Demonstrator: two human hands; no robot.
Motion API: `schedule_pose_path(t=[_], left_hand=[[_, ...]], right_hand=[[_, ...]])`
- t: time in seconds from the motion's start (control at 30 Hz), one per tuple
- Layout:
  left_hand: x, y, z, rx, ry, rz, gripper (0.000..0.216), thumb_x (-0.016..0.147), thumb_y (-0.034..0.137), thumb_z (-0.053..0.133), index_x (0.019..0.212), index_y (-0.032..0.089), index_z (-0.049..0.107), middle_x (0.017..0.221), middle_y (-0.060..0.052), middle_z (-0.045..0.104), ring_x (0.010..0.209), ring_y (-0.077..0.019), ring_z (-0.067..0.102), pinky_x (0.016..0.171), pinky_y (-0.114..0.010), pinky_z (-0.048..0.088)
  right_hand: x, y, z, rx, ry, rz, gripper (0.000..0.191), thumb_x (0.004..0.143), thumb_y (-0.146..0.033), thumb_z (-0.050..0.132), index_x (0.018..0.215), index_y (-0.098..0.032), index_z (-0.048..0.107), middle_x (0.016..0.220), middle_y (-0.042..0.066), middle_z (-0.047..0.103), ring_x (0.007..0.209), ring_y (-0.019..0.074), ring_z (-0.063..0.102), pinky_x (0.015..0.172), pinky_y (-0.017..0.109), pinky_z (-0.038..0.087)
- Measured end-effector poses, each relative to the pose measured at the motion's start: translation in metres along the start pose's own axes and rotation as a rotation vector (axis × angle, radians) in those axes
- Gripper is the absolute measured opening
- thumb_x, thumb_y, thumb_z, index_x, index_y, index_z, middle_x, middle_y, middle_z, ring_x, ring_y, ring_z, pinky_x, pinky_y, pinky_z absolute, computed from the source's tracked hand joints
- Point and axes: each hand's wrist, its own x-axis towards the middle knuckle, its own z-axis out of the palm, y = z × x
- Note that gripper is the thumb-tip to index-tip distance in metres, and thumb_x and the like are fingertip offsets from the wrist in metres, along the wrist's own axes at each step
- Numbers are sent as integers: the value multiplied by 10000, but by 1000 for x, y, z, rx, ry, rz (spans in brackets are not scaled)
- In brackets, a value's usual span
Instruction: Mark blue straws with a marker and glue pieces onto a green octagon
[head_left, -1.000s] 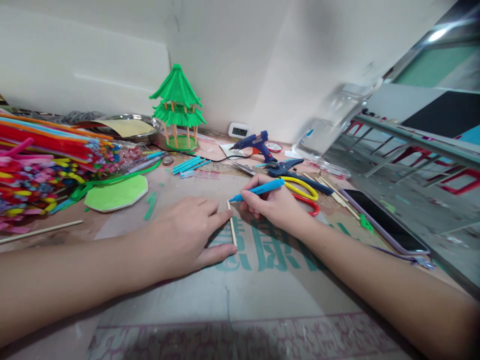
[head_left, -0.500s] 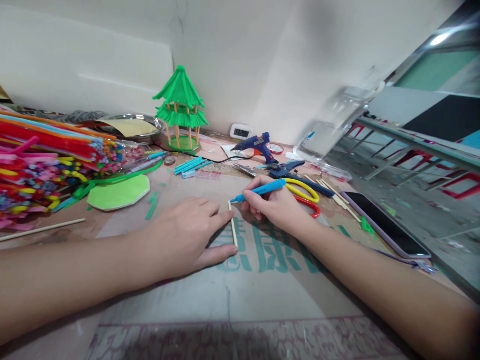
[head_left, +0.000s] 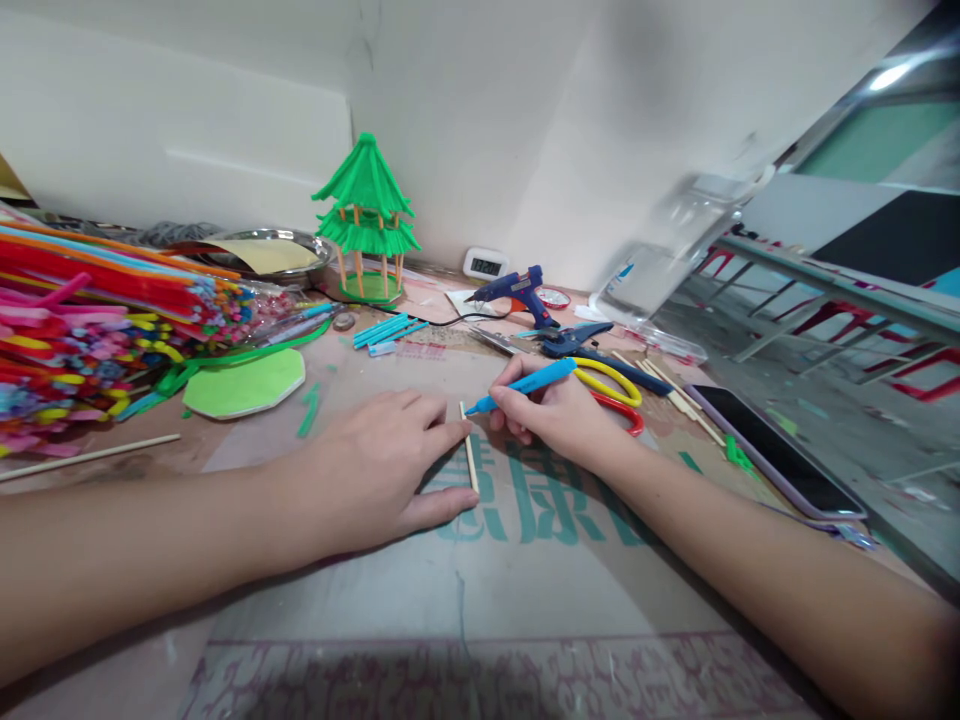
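Your left hand (head_left: pixel 367 455), thumb and forefinger spread, held a wooden stick (head_left: pixel 472 465) flat on its right side: thumb at the near end, forefinger near the far end. Your right hand (head_left: pixel 551 408) gripped a blue marker (head_left: pixel 534 382), tip by that far end; contact unclear. Beyond: scissors (head_left: pixel 634 387), glue gun (head_left: pixel 521 288), green pagoda model (head_left: pixel 365 185).

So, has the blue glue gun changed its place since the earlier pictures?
No. The glue gun keeps its place against the white clock; both only slide slightly right in the view, together.
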Motion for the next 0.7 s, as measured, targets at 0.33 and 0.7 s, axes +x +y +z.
schedule_pose_path(t=[0.33, 0.7], left_hand=[[5, -4, 7, -178, 42, -126, 846, 868, 655, 729, 1502, 152, 483, 1435, -181, 625, 1334, -390, 570, 1157, -572, 433], [10, -3, 7, -284, 29, -169, 755, 874, 576, 734, 1453, 143, 519, 1432, -189, 620, 1338, -396, 572, 1144, -597, 460]], right_hand=[[2, 3, -1, 9, -2, -40, 230, 846, -353, 749, 841, -219, 562, 621, -11, 713, 418, 94, 512, 413, 207, 412], [0, 2, 0, -6, 5, -52, 211, 873, -345, 721, 833, -226, 551, 621, -12, 710, 422, 96, 512, 422, 212, 402]])
